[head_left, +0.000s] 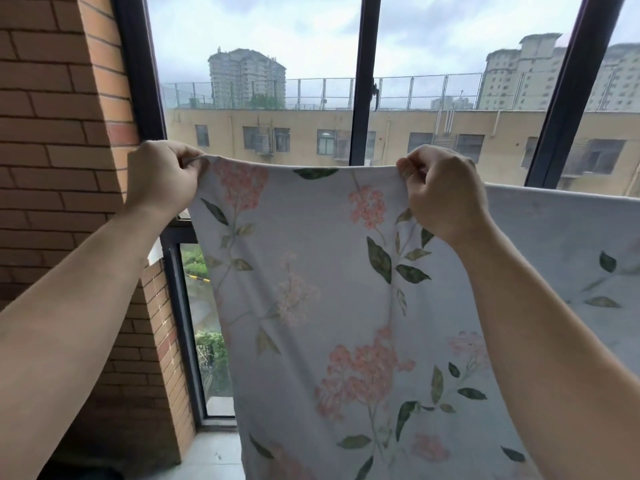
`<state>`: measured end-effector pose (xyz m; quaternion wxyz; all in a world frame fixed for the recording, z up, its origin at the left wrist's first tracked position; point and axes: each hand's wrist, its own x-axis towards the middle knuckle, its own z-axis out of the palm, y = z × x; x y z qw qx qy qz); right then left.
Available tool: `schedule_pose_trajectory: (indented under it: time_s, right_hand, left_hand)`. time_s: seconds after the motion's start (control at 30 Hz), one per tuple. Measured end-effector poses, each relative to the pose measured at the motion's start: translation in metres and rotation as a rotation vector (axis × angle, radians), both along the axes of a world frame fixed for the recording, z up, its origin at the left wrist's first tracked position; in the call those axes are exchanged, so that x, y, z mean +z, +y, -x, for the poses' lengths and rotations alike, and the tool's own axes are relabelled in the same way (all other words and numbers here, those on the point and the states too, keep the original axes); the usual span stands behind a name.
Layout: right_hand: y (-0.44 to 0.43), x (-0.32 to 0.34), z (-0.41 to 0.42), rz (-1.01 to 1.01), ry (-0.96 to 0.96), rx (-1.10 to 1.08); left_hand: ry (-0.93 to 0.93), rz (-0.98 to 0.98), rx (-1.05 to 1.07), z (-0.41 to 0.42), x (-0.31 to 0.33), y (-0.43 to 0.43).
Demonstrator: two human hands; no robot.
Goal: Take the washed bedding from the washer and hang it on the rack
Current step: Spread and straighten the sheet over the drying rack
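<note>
Head view: the left hand is clenched on the upper left corner of a floral bedding sheet, fingers curled over the hem with the fabric bunched under them. The right hand pinches the upper right corner in the same way, knuckles toward the camera. Both arms are raised and stretched forward, the hands well apart.

Between the hands the top hem runs left to right, nearly level and pulled taut. From that edge the sheet hangs straight down in front of the person. Its long axis is vertical and its lower end passes out of the bottom of the frame. The printed side faces the camera: pink flower clusters on green-leaved stems over a pale ground, with the stems running up the cloth.

Just behind the right forearm a second floral sheet hangs with a straight top edge; what carries it cannot be seen. Behind both sheets stands a dark-framed window, with a brick wall to its left and buildings outside.
</note>
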<state>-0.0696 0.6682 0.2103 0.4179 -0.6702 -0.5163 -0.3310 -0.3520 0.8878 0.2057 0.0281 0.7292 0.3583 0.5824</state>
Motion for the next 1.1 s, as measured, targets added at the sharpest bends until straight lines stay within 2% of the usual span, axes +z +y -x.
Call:
schedule_pose_trajectory:
  time_s: [0.13,0.33,0.57,0.77,1.1]
  right_hand:
    - [0.008,0.002,0.006,0.008,-0.016,0.02]
    - [0.001,-0.007,-0.001,0.19,-0.002,0.078]
    - [-0.018,-0.012,-0.016,0.14,0.107,0.052]
    - [-0.025,-0.01,-0.019,0.087,0.155,0.026]
    - [-0.021,-0.017,-0.02,0.057,0.178,0.037]
  left_hand:
    - [-0.067,-0.015,0.072,0.002,-0.001,0.017]
    - [-0.106,0.125,0.079,-0.001,-0.033,0.041]
    - [-0.278,0.335,-0.115,-0.017,-0.035,0.043]
    - [-0.409,0.364,-0.118,-0.022,-0.043,0.047]
    - [-0.426,0.398,-0.171,-0.007,-0.054,0.045]
